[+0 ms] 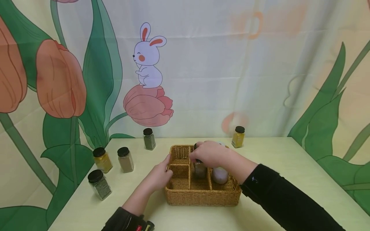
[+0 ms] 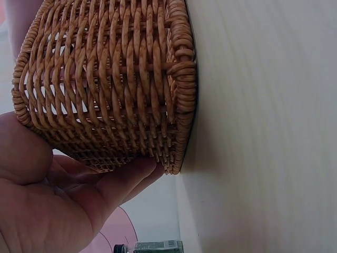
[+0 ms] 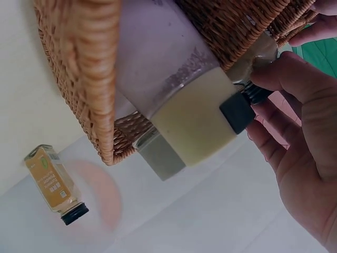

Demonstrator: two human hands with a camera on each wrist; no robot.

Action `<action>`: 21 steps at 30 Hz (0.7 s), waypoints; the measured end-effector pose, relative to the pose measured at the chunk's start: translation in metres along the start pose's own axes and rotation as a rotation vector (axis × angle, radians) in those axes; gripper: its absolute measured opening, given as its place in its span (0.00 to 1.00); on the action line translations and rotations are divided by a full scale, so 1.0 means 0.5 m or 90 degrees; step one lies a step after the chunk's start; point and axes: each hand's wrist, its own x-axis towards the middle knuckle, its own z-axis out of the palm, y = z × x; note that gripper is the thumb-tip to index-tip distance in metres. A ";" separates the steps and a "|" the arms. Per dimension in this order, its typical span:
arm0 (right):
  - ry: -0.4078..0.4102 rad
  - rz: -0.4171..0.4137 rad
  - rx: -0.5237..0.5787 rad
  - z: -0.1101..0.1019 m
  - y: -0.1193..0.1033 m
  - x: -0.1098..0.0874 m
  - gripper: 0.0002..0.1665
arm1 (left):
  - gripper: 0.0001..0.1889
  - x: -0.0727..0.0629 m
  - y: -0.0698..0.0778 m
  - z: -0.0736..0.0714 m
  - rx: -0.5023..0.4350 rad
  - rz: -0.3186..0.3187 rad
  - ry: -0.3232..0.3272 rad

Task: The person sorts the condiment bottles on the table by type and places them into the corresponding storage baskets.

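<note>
Spice jar [image 1: 199,171], brown-filled, sits in the near middle compartment of a wicker basket [image 1: 202,198], its black lid pinched between the thumb and fingers of my right hand [image 1: 211,154]. At left, my left hand [image 1: 158,177] grips the basket's left end, thumb at the rim, fingers along the outer wall. The step in hand looks like settling the jar in its slot, though lowering and lifting would look alike; next, I judge, comes seating its base, then spreading my fingers clear of the crowded lids. Whether that base touches the wicker, I cannot tell. To the right, my forearm cuts across a pale purple bottle [image 3: 163,52]. Farther in, a grey-lidded container [image 3: 160,155] shows only its top, and my knuckles mostly hide another dark lid [image 1: 195,146]. Beyond, a turmeric jar [image 1: 238,138] stands at far right, a grey-green jar [image 1: 149,141] at far left.
</note>
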 end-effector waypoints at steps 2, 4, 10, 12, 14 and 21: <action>0.007 -0.005 -0.002 0.001 0.000 -0.001 0.15 | 0.39 0.000 0.000 0.000 0.000 0.001 0.000; 0.015 -0.010 -0.003 0.001 0.001 -0.003 0.15 | 0.39 0.000 -0.001 0.001 0.000 0.001 0.000; 0.022 -0.022 0.015 0.002 0.003 -0.006 0.15 | 0.39 0.001 0.000 0.001 0.002 0.002 0.000; 0.015 -0.019 0.045 -0.001 0.006 -0.009 0.17 | 0.39 0.000 -0.001 0.002 0.001 0.003 -0.001; 0.011 -0.013 0.085 -0.008 0.012 -0.014 0.19 | 0.39 0.000 -0.001 0.002 -0.001 0.002 -0.003; 0.053 0.010 0.250 -0.057 0.044 -0.052 0.23 | 0.39 0.001 0.000 0.000 0.001 -0.003 -0.002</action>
